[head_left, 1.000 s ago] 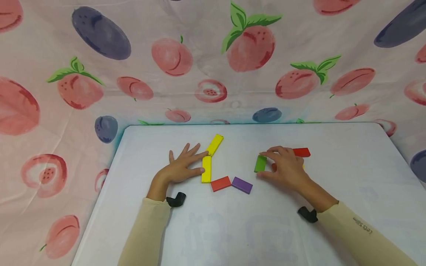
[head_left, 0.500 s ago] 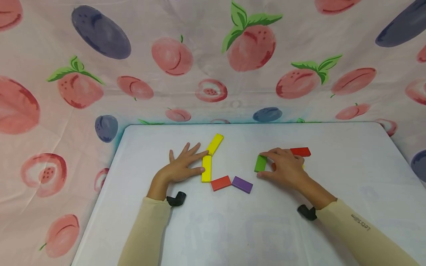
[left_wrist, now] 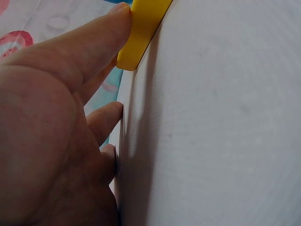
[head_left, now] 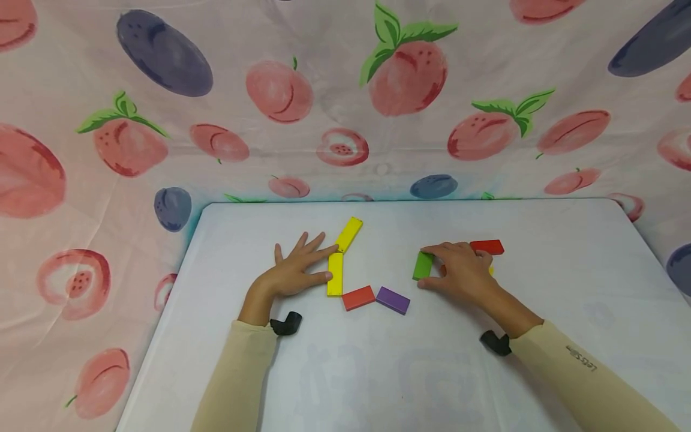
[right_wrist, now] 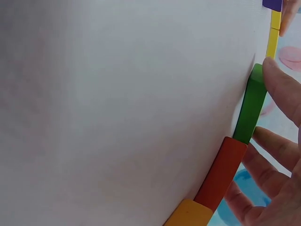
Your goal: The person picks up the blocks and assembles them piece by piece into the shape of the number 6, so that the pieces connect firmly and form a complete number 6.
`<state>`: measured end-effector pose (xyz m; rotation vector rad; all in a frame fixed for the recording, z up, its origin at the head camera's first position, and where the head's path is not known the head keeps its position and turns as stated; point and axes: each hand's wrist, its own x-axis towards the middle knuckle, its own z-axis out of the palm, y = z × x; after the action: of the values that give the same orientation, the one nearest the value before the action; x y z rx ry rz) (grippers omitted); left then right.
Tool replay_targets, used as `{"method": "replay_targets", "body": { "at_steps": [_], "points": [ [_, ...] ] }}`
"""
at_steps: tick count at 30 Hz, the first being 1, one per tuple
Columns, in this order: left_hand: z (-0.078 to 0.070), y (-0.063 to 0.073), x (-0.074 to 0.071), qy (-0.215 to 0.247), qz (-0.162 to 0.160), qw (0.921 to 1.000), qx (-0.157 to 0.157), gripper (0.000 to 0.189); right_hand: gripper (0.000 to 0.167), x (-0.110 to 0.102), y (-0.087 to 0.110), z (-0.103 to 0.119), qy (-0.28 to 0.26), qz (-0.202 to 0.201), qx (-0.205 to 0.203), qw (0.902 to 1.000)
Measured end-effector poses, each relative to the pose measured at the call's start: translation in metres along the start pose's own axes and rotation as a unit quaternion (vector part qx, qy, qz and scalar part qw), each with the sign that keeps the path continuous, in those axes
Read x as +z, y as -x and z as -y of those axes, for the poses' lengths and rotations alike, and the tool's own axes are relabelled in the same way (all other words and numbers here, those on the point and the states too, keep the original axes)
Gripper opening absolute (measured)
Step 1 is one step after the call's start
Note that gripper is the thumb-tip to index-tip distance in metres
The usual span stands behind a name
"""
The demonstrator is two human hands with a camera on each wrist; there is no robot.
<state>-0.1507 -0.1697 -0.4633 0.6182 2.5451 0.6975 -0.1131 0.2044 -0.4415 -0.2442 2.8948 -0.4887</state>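
Your left hand (head_left: pixel 291 271) is spread wide, fingers fanned: thumb on the left long side of the near yellow block (head_left: pixel 335 274), index fingertip where it meets the far yellow block (head_left: pixel 349 234). Your right hand (head_left: pixel 466 273) pinches the green block (head_left: pixel 423 266) lengthwise, index at the end toward the tabletop's far edge, thumb at the end toward you.

Green block is right of the middle of the tabletop (head_left: pixel 345 384), nearer the far edge than the near one. Both yellow blocks are left of the middle, end to end at an angle, the far one leaning right toward the far edge. At the near yellow block's lower end, touching or almost, is the left red block (head_left: pixel 358 298); its right end meets the purple block (head_left: pixel 393 300). Gap between purple and green.

From your right wrist, green's other end looks to touch the orange-red block (right_wrist: pixel 221 173), with the amber block (right_wrist: pixel 189 214) next in line; in the head view your right hand mostly covers both. Right red block (head_left: pixel 487 246) lies just past that hand, toward the far right corner, its left end hidden.

Beige sleeves (head_left: pixel 232 378), black wrist pieces (head_left: pixel 286 324) on both arms. Fruit-print cloth (head_left: pixel 329 36) hangs behind the far edge.
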Motion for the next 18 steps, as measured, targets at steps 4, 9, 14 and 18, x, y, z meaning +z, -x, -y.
{"method": "replay_targets", "body": {
  "at_steps": [4,9,14,18],
  "points": [
    [0.0012,-0.0006,0.0008,-0.003,0.0,1.0,-0.001,0.067,0.071,0.0012,-0.0001,-0.0004,0.0,-0.004,-0.006,1.0],
    [0.0012,-0.0008,0.0009,0.002,-0.001,1.0,-0.001,0.067,0.069,0.0028,0.0013,0.0007,-0.004,-0.01,-0.016,0.9998],
    [0.0016,-0.0019,0.0016,0.002,0.002,1.0,-0.003,0.067,0.068,0.0032,0.0036,0.0037,-0.014,-0.023,-0.03,0.9992],
    [0.0016,-0.0018,0.0012,0.0,0.001,1.0,-0.003,0.067,0.067,0.0033,0.0052,0.0048,-0.042,-0.036,-0.055,0.9969]
  ]
}}
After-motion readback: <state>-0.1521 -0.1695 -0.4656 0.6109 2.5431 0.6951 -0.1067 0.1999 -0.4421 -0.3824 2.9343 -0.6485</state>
